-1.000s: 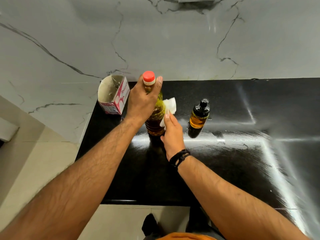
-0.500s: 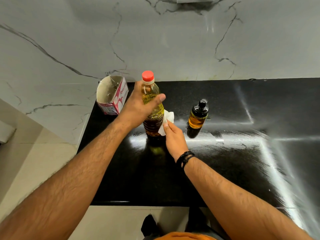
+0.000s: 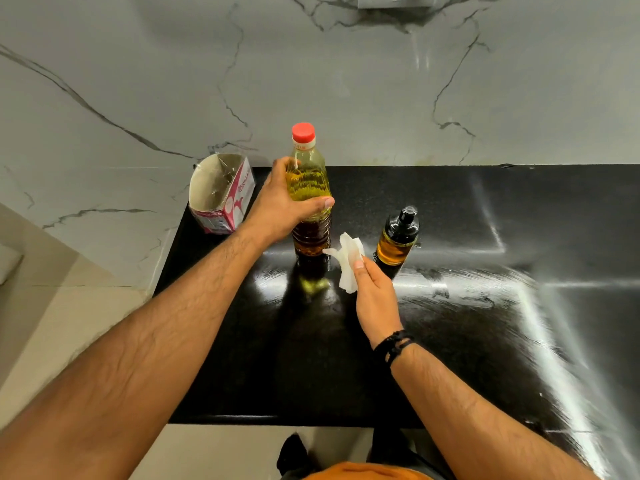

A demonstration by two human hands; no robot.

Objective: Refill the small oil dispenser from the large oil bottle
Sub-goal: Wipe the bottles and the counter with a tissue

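Left hand [image 3: 277,206] grips the oil bottle [image 3: 310,188]; right hand [image 3: 375,292] pinches a tissue [image 3: 346,261]

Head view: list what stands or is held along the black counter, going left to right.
Torn carton → left hand gripping the large oil bottle → white tissue pinched by the right hand → small oil dispenser.

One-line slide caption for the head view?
Left hand grips capped large oil bottle; right hand holds tissue beside small oil dispenser.

Open carton [image 3: 221,195] on black counter [image 3: 450,341]
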